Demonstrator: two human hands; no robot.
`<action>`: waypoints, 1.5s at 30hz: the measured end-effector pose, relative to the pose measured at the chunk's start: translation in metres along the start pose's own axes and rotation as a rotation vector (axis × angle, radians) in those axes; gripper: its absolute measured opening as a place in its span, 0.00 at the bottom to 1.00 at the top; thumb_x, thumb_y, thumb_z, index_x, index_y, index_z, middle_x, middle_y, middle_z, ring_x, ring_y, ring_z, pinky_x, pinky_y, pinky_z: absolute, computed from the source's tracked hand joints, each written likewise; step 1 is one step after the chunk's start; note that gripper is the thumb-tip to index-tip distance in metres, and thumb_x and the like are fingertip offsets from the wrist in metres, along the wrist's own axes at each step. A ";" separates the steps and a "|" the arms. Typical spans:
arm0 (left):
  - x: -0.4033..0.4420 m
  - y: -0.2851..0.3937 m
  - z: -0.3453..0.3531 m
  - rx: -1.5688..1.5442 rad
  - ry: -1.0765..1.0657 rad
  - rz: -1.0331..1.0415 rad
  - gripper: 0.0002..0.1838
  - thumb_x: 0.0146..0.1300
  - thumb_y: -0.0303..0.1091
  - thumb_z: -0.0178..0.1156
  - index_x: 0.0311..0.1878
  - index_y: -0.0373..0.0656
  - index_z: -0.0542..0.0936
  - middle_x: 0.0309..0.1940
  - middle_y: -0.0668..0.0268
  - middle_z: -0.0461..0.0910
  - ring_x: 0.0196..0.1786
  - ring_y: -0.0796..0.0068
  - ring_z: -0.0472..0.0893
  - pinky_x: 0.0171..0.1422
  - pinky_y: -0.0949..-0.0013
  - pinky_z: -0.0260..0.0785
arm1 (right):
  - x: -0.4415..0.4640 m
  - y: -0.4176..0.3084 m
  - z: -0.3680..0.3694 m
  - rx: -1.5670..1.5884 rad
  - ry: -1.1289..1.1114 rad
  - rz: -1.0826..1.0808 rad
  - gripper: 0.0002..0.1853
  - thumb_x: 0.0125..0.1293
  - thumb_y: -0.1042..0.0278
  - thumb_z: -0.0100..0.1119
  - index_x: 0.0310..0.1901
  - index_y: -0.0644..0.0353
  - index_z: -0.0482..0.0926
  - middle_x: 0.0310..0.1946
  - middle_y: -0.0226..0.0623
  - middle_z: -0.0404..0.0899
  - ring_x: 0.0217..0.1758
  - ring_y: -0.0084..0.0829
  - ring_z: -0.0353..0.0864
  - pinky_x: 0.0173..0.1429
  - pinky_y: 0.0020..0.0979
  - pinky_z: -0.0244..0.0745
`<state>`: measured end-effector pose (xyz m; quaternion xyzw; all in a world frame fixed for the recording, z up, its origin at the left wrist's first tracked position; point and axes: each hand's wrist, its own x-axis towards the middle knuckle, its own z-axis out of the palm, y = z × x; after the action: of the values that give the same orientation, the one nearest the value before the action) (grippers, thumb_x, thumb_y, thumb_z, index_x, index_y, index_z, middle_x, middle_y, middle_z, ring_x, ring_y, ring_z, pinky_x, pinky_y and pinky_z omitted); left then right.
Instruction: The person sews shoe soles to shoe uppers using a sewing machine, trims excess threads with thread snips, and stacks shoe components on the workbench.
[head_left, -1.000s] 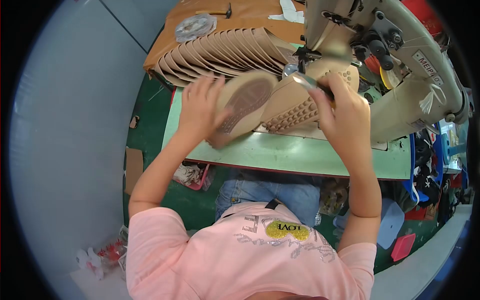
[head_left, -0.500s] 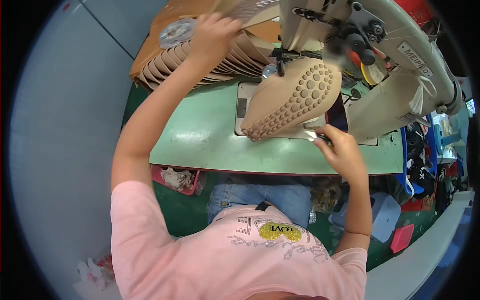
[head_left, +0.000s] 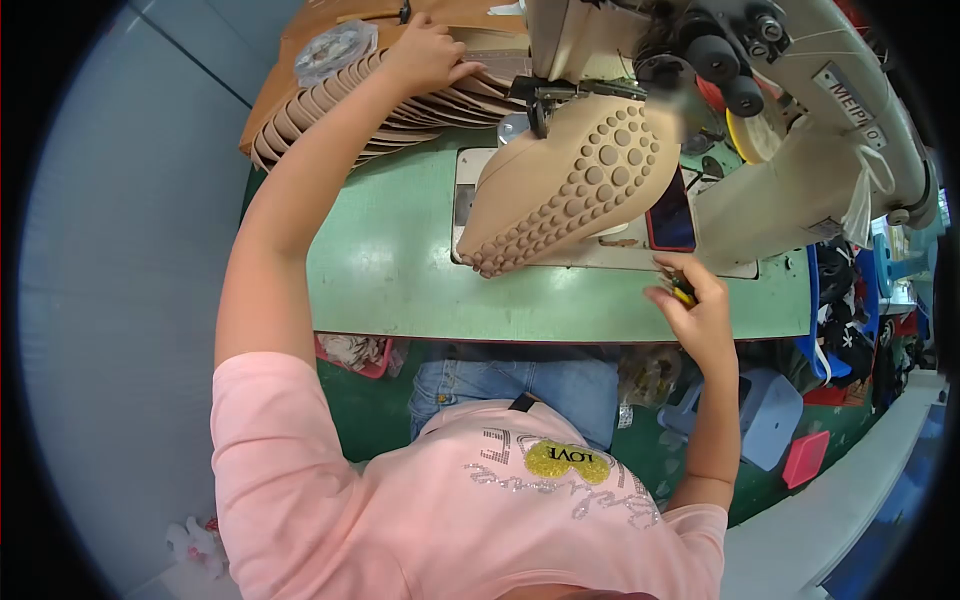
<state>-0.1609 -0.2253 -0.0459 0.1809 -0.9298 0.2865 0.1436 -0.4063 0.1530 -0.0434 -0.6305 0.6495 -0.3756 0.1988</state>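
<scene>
My left hand [head_left: 425, 58] lies on a row of overlapping beige leather pieces [head_left: 335, 110] at the back left, its fingers apart. My right hand [head_left: 700, 315] is closed around small thread snips [head_left: 684, 291] with a bit of yellow showing, just in front of the sewing machine's base plate. Between the hands, a beige shoe upper [head_left: 570, 185] with round raised studs stands tilted under the sewing machine's head [head_left: 585, 45]. The machine's presser foot [head_left: 538, 118] is at the upper's left edge; the needle cannot be made out.
A clear plastic-wrapped bundle [head_left: 335, 52] sits behind the leather pieces. A dark phone-like slab [head_left: 671, 220] lies by the machine arm [head_left: 780, 190]. Under the green table [head_left: 380, 270] are a pink basket [head_left: 375, 366] and a blue stool-like object [head_left: 770, 420].
The blurred piece my left hand held up is now down on the pile, and the fingers have spread. My right hand, with the snips, has moved slightly right, away from the shoe upper.
</scene>
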 end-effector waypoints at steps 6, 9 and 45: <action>-0.035 0.075 -0.060 -0.840 0.200 -0.508 0.15 0.65 0.43 0.54 0.36 0.40 0.81 0.29 0.62 0.79 0.38 0.63 0.78 0.45 0.65 0.67 | 0.027 0.006 0.024 0.136 0.081 -0.010 0.11 0.55 0.81 0.60 0.41 0.64 0.79 0.33 0.43 0.79 0.30 0.24 0.79 0.33 0.25 0.72; -0.052 0.111 -0.101 -1.661 -0.208 -0.585 0.21 0.70 0.45 0.49 0.35 0.34 0.80 0.28 0.69 0.80 0.30 0.83 0.74 0.37 0.72 0.67 | 0.049 -0.011 0.045 0.159 0.172 -0.349 0.14 0.53 0.81 0.60 0.43 0.62 0.80 0.41 0.41 0.78 0.29 0.28 0.79 0.35 0.27 0.74; -0.015 0.247 -0.123 -1.778 0.661 -1.219 0.14 0.71 0.36 0.48 0.41 0.34 0.78 0.29 0.72 0.76 0.30 0.88 0.69 0.35 0.80 0.64 | 0.041 -0.038 0.042 -0.419 -0.051 -0.520 0.39 0.35 0.70 0.69 0.58 0.56 0.73 0.64 0.41 0.66 0.32 0.30 0.75 0.33 0.29 0.75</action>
<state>-0.2306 0.0405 -0.0723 0.3535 -0.4766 -0.5617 0.5765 -0.3554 0.1067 -0.0330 -0.8114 0.5249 -0.2562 -0.0217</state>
